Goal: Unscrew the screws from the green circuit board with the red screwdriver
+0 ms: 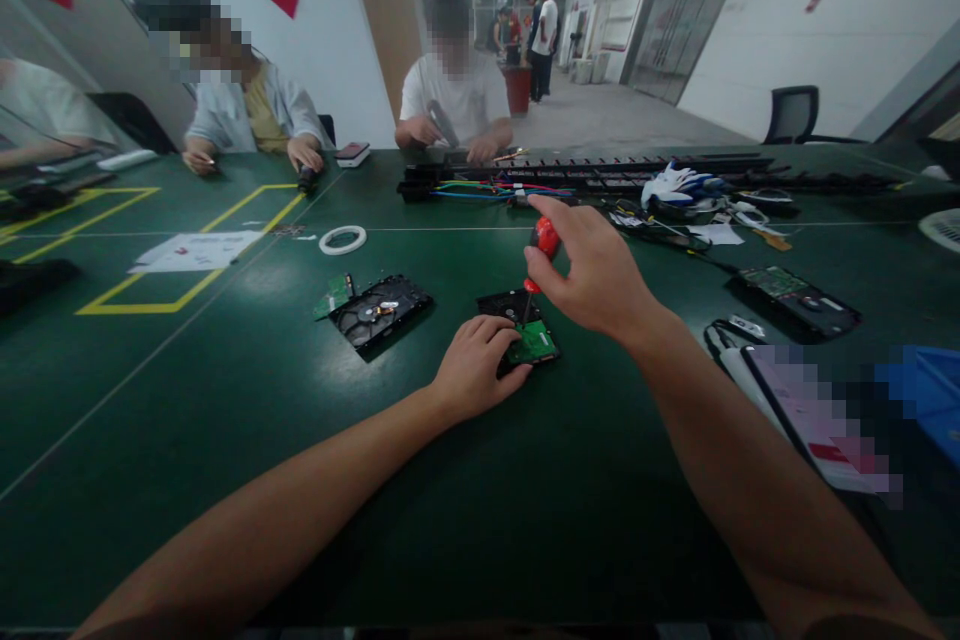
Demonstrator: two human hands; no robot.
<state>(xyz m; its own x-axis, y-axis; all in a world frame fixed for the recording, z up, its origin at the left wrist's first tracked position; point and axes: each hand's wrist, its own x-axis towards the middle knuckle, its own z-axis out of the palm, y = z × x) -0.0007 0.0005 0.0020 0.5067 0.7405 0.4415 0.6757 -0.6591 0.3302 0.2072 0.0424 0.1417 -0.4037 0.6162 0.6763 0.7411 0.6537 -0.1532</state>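
The hard drive (534, 344) I'm working on sits right under my left hand (478, 370), lying on the green worktop (420, 510) with its circuit board facing up. On my feed that hand has its fingers curved over the drive's left side and the thumb along the near edge, so it's definitely touching; can't tell if it's properly gripping though. My right hand (589, 265) is wrapped around a red and black screwdriver (547, 237), index finger up on the top of the handle, shaft angled down at the drive. No clue from here whether the tip is seated in a screw, too small to see.

Left of my left hand there's a second drive (384, 310), with a loose-looking green board (332, 300) right beside it, and past those a white ring (343, 240). Off to the right of my right hand, a third drive (799, 302). Beyond that hand: blue-and-white gloves (681, 186) and long black strips (600, 175), then a person in a white T-shirt (454, 100) across from me.
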